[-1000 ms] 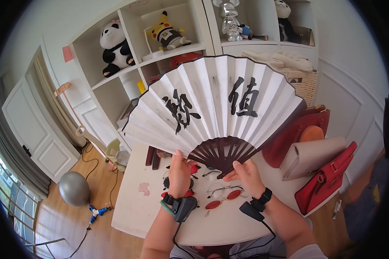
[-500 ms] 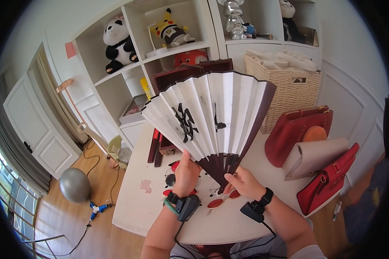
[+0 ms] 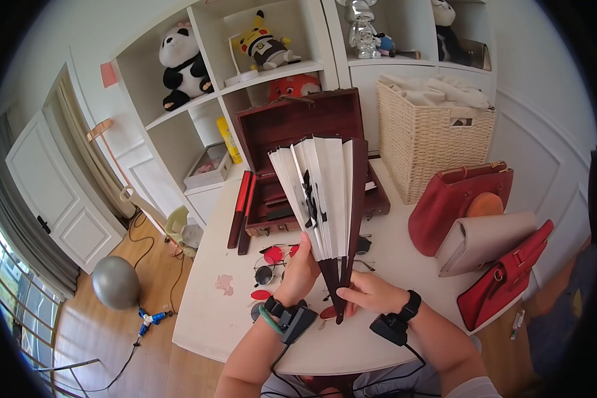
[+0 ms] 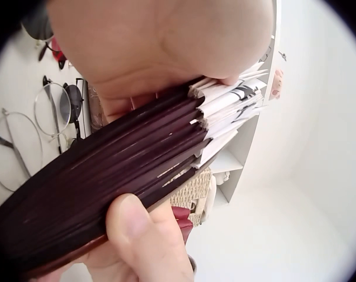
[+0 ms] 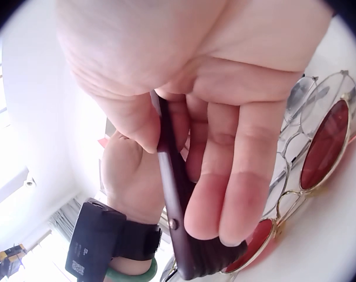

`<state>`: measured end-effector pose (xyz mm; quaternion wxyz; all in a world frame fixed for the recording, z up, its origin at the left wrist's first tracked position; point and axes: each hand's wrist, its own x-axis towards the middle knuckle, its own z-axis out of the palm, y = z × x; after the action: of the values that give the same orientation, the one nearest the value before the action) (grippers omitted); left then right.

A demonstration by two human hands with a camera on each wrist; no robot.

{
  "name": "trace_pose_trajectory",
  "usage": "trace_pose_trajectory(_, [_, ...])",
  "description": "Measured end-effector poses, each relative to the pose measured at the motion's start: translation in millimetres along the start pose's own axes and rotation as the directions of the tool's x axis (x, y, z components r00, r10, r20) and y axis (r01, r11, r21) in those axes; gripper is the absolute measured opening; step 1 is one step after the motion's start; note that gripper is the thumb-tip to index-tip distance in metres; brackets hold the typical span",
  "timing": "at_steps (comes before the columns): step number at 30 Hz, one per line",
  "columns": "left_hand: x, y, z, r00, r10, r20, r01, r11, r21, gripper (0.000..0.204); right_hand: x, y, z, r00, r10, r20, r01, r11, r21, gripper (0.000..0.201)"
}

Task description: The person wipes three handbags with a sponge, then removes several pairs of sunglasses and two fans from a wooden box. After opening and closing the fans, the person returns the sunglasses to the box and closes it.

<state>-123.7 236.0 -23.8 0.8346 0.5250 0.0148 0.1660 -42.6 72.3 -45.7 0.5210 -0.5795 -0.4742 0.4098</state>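
Note:
A folding fan [image 3: 341,205] with white pleated paper, black brush characters and dark wooden ribs stands partly spread above the table, its pivot end pointing down. My left hand [image 3: 298,275] holds its left edge where paper meets ribs. Low on the ribs, near the pivot, my right hand [image 3: 377,293] pinches the right side. In the left wrist view the ribs [image 4: 107,153] lie nearly stacked, with the right thumb [image 4: 131,220] on them. The right wrist view shows two curled fingers beside the dark guard rib [image 5: 172,200]. Several glasses, including red-lensed ones [image 5: 327,144], lie beneath.
An open dark red case [image 3: 298,123] stands behind the fan, with narrow red-and-dark boxes [image 3: 241,212] to its left. Handbags [image 3: 454,205] line the table's right side. Beyond are a wicker basket [image 3: 431,146] and shelves with plush toys [image 3: 182,66].
The fan has gone from widely spread to narrowly folded, its right side swinging left and both sides drawing together. My hands have moved slightly lower, and the case behind has come into sight.

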Motion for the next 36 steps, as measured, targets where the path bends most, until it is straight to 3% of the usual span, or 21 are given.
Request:
trace_pose_trajectory(5, [2,-4,-7,0.987,0.096,-0.128,-0.091,0.995,0.043,0.056,2,6,-3,0.997,0.04,0.061,-0.041,0.999,0.02,0.02])
trace_pose_trajectory(8, [3,-1,-2,0.962,0.111,-0.249,-0.144,0.983,-0.116,0.053,1,4,-2,0.995,-0.008,0.1,0.011,0.999,-0.035,0.021])
trace_pose_trajectory(12, [1,-3,-3,0.98,0.06,-0.189,-0.082,0.991,-0.11,0.052,2,-5,2,0.999,-0.003,-0.039,0.007,0.996,0.091,0.03])
trace_pose_trajectory(14, [-1,-4,0,0.975,-0.043,-0.218,0.027,0.997,-0.074,0.05,1,-13,-2,0.987,-0.008,-0.159,0.035,0.985,0.169,0.041])
trace_pose_trajectory(19, [-1,-9,5,0.992,-0.017,-0.127,0.009,0.998,-0.061,0.042,1,-9,-3,0.99,-0.045,-0.13,0.065,0.985,0.157,0.046])
trace_pose_trajectory(21, [-3,-6,9,0.993,-0.095,-0.066,0.091,0.993,-0.07,0.041,1,-9,-2,0.994,-0.05,-0.1,0.066,0.984,0.165,0.045])
trace_pose_trajectory(28, [-5,-5,16,0.979,-0.181,-0.098,0.175,0.982,-0.068,0.043,1,-5,-5,0.991,-0.032,-0.13,0.059,0.976,0.21,0.037])
trace_pose_trajectory(30, [-2,-14,10,0.994,-0.086,-0.068,0.092,0.992,0.086,0.047,7,7,-5,0.984,-0.033,-0.176,0.074,0.969,0.236,0.035])
trace_pose_trajectory(32, [-2,-18,9,0.996,-0.066,-0.064,0.076,0.985,0.156,0.048,17,24,-5,0.878,-0.264,-0.4,0.313,0.948,0.061,0.031])
trace_pose_trajectory(36, [-5,-16,11,0.999,-0.038,-0.026,0.045,0.922,0.384,0.049,6,2,-6,0.903,-0.107,-0.416,0.22,0.947,0.234,0.03])
